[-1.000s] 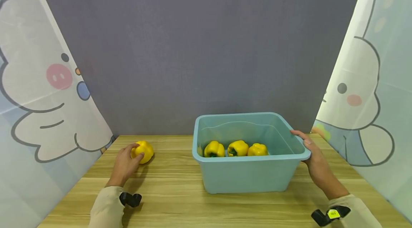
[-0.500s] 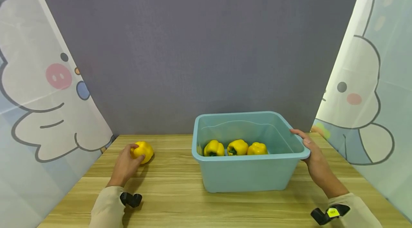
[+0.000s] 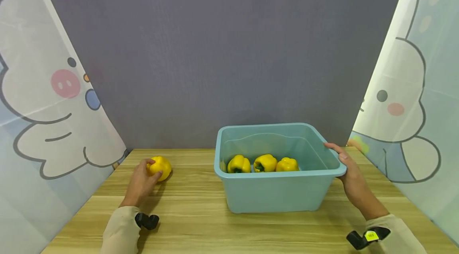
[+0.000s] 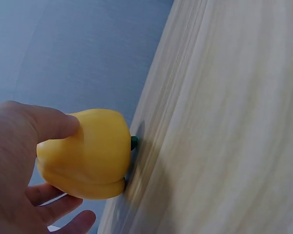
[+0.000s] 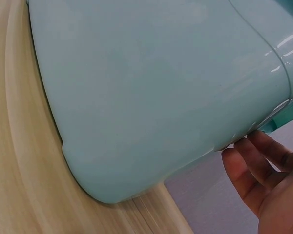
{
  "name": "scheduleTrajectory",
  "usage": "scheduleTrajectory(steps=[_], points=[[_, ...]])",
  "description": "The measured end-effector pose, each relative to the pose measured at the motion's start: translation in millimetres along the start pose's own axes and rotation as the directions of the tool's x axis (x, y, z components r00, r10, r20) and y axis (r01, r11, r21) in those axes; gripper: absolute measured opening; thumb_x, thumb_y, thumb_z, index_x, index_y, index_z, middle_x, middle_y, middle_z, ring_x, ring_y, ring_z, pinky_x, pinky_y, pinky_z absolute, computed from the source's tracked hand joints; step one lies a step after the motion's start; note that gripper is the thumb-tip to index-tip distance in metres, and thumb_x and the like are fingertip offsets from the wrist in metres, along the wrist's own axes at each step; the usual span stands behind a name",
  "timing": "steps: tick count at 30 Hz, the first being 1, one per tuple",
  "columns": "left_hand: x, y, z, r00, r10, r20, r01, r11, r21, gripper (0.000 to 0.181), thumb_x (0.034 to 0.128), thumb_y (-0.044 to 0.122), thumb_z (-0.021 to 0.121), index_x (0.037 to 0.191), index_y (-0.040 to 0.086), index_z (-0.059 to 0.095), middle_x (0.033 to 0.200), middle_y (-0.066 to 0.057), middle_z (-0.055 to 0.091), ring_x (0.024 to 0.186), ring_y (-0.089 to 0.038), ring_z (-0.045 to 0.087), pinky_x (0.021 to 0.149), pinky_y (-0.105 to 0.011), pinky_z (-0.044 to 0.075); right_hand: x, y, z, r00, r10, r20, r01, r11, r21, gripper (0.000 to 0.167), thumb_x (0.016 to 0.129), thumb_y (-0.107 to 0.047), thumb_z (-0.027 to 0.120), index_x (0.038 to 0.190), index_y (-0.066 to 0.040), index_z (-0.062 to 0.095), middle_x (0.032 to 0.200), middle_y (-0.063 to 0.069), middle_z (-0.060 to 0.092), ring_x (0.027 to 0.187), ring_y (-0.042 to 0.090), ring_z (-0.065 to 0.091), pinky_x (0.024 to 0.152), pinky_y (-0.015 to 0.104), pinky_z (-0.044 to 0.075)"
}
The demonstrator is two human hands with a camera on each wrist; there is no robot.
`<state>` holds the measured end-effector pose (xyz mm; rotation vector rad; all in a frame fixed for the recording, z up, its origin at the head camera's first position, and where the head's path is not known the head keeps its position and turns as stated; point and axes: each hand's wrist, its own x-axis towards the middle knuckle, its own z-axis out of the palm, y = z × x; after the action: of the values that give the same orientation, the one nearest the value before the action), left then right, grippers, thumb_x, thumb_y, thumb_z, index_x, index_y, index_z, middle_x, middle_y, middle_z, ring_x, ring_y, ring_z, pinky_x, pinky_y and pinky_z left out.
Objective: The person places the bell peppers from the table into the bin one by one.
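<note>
On the left of the table in the head view, my left hand (image 3: 141, 184) holds a yellow bell pepper (image 3: 163, 168). The left wrist view shows the thumb on one side of this pepper (image 4: 95, 151) and fingers around its other side; its green stem points toward the tabletop. A light blue plastic bin (image 3: 272, 192) stands right of centre. My right hand (image 3: 353, 182) grips the bin's right rim, and in the right wrist view its fingertips (image 5: 241, 146) touch the outer wall below the rim. Three yellow bell peppers (image 3: 265, 163) lie inside the bin.
The wood-grain table (image 3: 186, 222) runs back to a grey curtain (image 3: 222, 55). Cloths printed with cartoon animals hang at the left and right sides. A stretch of tabletop separates the left hand from the bin.
Nothing beyond a slight shift of the head view; both hands, the held pepper and the bin keep their places.
</note>
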<state>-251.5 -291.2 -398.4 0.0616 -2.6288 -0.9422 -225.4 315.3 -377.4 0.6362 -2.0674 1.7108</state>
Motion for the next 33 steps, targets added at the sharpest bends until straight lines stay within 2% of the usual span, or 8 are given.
scheduleTrajectory(steps=[8,16,21,29,33], points=[[-0.6,0.8,0.0,0.999,0.038,-0.017,-0.038,0.999,0.028,0.066,0.0935,0.017,0.069,0.145,-0.005,0.035,0.14,-0.038,0.039,0.129,-0.053,0.038,0.106,-0.066,0.03,0.1,-1.0,-0.1,1.0,-0.003,0.005,0.003,0.999,-0.046,0.05,0.111,-0.028,0.017,0.152,-0.01,0.038,0.134,-0.002,0.048,0.106,0.014,0.052,0.074,0.029,0.047],[-0.7,3.0,1.8,0.997,0.071,0.015,-0.072,0.995,0.065,0.073,0.0912,0.018,0.073,0.148,-0.006,0.034,0.137,-0.039,0.041,0.126,-0.054,0.041,0.103,-0.067,0.033,-0.2,-0.7,-0.2,1.0,0.001,0.007,-0.001,0.998,-0.062,0.05,0.111,-0.028,0.016,0.153,-0.011,0.037,0.135,-0.002,0.047,0.106,0.014,0.052,0.075,0.03,0.047],[-1.6,4.5,2.2,0.998,0.036,0.052,-0.04,0.996,0.084,0.08,0.0924,0.027,0.073,0.15,-0.008,0.03,0.135,-0.04,0.039,0.121,-0.054,0.044,0.1,-0.068,0.037,-0.4,-0.3,0.2,1.0,-0.003,0.003,0.003,0.998,-0.057,0.05,0.111,-0.028,0.017,0.153,-0.01,0.038,0.135,-0.002,0.047,0.106,0.014,0.053,0.074,0.029,0.047],[-0.8,7.0,1.9,0.993,-0.019,0.118,0.012,0.998,0.056,0.088,0.0927,0.041,0.071,0.151,-0.006,0.026,0.141,-0.04,0.038,0.124,-0.054,0.045,0.1,-0.068,0.037,0.1,1.1,0.2,1.0,-0.009,-0.002,0.009,0.999,-0.04,0.05,0.111,-0.028,0.017,0.152,-0.009,0.038,0.133,-0.001,0.049,0.105,0.015,0.053,0.075,0.029,0.047],[-0.6,7.7,3.4,0.99,-0.039,0.136,0.033,0.998,0.052,0.088,0.0928,0.043,0.07,0.151,-0.005,0.023,0.141,-0.041,0.04,0.121,-0.054,0.049,0.097,-0.066,0.04,0.3,1.4,0.0,1.0,-0.009,0.002,0.009,0.999,-0.039,0.05,0.111,-0.028,0.017,0.153,-0.01,0.038,0.133,-0.001,0.049,0.106,0.015,0.053,0.075,0.029,0.047]])
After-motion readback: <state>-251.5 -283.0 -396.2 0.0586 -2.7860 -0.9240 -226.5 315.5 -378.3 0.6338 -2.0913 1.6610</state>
